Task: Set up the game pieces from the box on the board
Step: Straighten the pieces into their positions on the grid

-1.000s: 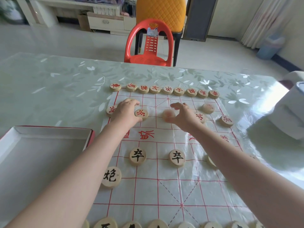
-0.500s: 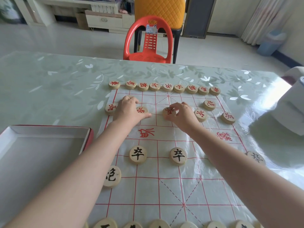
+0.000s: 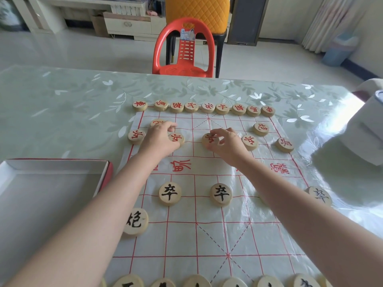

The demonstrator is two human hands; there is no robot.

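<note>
Alignment underway: right hand (image 3: pixel 228 145) pinches centre red soldier (image 3: pixel 209 140); left hand (image 3: pixel 159 140), fingers (image 3: pixel 170 128) curled, overlaps red cannon (image 3: pixel 155 122), grip unclear. Next move, as judged: centre both on intersections.

White board (image 3: pixel 182 239) gridded red, pale pieces (image 3: pixel 170 193) lettered red or black.

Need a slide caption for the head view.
Left hand and right hand setting red pieces on the board, box beside it.
</note>
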